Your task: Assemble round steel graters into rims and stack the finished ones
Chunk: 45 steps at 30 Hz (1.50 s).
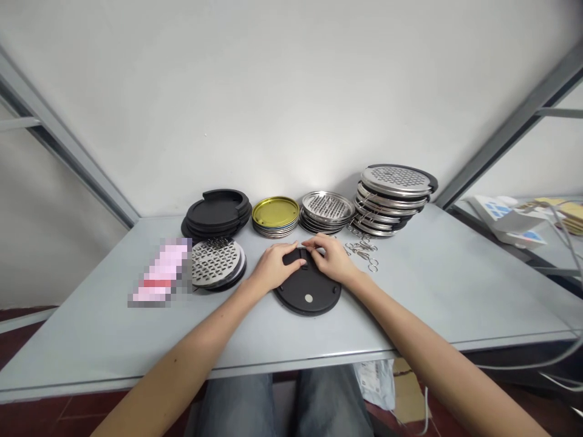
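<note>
A round black plastic disc [308,294] with a small silver dot near its front lies on the grey table [437,291] before me. My left hand [274,265] rests on the disc's far left edge, fingers curled and pressing down. My right hand [334,258] sits on the far right edge, fingertips pinched together over a small part at the disc's top that I cannot make out. The two hands almost touch above the disc.
Along the wall stand a stack of black discs [218,212], yellow-topped metal lids [276,215], perforated metal plates [328,210] and a taller tilted pile [394,197]. Small metal rings [364,250] lie right of my hand. Perforated plates [216,263] sit left.
</note>
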### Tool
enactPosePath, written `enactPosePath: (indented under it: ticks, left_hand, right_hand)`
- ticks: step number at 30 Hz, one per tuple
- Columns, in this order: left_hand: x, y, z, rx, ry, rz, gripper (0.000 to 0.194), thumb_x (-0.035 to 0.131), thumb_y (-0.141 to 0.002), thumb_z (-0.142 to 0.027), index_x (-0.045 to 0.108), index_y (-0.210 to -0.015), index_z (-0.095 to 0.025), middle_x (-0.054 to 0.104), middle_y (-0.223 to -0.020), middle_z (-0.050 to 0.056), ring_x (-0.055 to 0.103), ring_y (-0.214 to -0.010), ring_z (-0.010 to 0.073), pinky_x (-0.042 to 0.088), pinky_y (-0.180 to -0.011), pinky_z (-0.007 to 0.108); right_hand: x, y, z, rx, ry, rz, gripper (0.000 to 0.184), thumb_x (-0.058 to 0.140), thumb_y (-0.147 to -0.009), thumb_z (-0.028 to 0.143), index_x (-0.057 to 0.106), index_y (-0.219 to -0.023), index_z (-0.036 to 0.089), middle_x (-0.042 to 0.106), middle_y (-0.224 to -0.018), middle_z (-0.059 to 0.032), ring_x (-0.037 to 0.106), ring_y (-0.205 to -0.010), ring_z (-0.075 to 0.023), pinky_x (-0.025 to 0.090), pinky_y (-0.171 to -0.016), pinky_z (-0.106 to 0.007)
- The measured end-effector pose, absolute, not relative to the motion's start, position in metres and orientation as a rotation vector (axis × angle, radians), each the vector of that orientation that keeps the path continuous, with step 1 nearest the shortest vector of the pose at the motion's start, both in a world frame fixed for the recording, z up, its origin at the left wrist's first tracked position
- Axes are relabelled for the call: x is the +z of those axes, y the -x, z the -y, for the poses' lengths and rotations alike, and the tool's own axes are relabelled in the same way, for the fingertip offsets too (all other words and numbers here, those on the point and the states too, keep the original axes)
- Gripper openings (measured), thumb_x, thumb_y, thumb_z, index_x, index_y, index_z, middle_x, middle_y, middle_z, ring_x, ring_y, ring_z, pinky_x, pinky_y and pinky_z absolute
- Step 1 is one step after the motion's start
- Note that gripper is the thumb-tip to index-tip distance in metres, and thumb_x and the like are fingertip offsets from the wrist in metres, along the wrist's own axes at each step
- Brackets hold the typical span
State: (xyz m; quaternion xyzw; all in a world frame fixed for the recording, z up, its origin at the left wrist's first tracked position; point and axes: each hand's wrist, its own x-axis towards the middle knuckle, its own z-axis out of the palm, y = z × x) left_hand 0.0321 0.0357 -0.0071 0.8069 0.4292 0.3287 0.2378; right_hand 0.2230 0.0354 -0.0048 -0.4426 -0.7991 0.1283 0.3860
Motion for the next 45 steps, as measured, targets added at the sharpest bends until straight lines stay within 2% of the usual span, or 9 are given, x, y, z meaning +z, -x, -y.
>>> enactPosePath:
  ticks: [4, 11, 17, 24, 29, 35, 45]
  left_hand:
    - [-0.002, -0.034, -0.032, 0.864, -2.207, -1.250, 0.050, 0.066, -0.079, -0.035, 0.060, -0.124, -0.015, 0.065, -0.122, 0.011, 0.060, -0.113, 0.0263, 0.046, -0.099, 0.038]
    - [0.003, -0.033, -0.027, 0.796, -2.276, -1.387, 0.054, 0.067, -0.078, -0.042, 0.059, -0.125, -0.016, 0.065, -0.120, 0.011, 0.059, -0.112, 0.0285, 0.046, -0.097, 0.041]
    - [0.004, -0.035, -0.022, 0.811, -2.311, -1.422, 0.049, 0.066, -0.079, -0.040, 0.060, -0.123, -0.018, 0.068, -0.115, 0.010, 0.062, -0.107, 0.0278, 0.048, -0.093, 0.038]
    - [0.006, -0.035, -0.020, 0.826, -2.326, -1.373, 0.037, 0.062, -0.082, -0.039, 0.065, -0.117, -0.024, 0.071, -0.107, 0.007, 0.065, -0.100, 0.0265, 0.049, -0.089, 0.036]
    - [0.006, -0.035, -0.020, 0.801, -2.330, -1.434, 0.039, 0.062, -0.082, -0.041, 0.065, -0.117, -0.024, 0.072, -0.104, 0.007, 0.066, -0.096, 0.0263, 0.050, -0.085, 0.034]
    - [0.007, -0.036, -0.017, 0.774, -2.295, -1.470, 0.047, 0.061, -0.083, -0.043, 0.061, -0.126, -0.023, 0.069, -0.114, 0.010, 0.065, -0.104, 0.0295, 0.049, -0.088, 0.038]
    - [0.013, -0.038, -0.015, 0.692, -2.350, -1.515, 0.047, 0.061, -0.084, -0.042, 0.060, -0.127, -0.023, 0.070, -0.112, 0.011, 0.066, -0.101, 0.0305, 0.050, -0.084, 0.037]
  right_hand:
    - [-0.004, -0.223, -0.035, 0.301, 1.121, 2.056, 0.023, 0.050, -0.083, 0.010, 0.067, -0.098, 0.016, 0.066, -0.085, -0.0070, 0.061, -0.077, -0.0184, 0.049, -0.074, -0.032]
    - [0.001, -0.223, -0.036, 0.341, 1.090, 2.084, 0.020, 0.052, -0.086, 0.016, 0.069, -0.097, 0.018, 0.069, -0.094, -0.0081, 0.063, -0.088, -0.0203, 0.049, -0.081, -0.034]
    - [-0.001, -0.224, -0.038, 0.338, 1.072, 2.104, 0.022, 0.051, -0.088, 0.016, 0.070, -0.099, 0.018, 0.069, -0.091, -0.0083, 0.062, -0.087, -0.0205, 0.049, -0.082, -0.036]
    - [-0.003, -0.225, -0.038, 0.186, 1.001, 2.159, 0.027, 0.050, -0.088, 0.014, 0.072, -0.101, 0.021, 0.067, -0.090, -0.0086, 0.059, -0.086, -0.0205, 0.050, -0.078, -0.036]
    - [-0.001, -0.227, -0.037, 0.085, 1.015, 2.222, 0.027, 0.050, -0.089, 0.015, 0.072, -0.103, 0.019, 0.068, -0.091, -0.0094, 0.059, -0.086, -0.0213, 0.049, -0.079, -0.036]
    - [-0.003, -0.228, -0.037, 0.043, 1.023, 2.283, 0.030, 0.048, -0.090, 0.014, 0.070, -0.110, 0.018, 0.070, -0.095, -0.0098, 0.060, -0.088, -0.0214, 0.050, -0.078, -0.035]
    - [-0.004, -0.227, -0.033, -0.051, 1.131, 2.268, 0.024, 0.053, -0.086, 0.013, 0.074, -0.096, 0.018, 0.073, -0.087, -0.0087, 0.064, -0.081, -0.0199, 0.050, -0.071, -0.030]
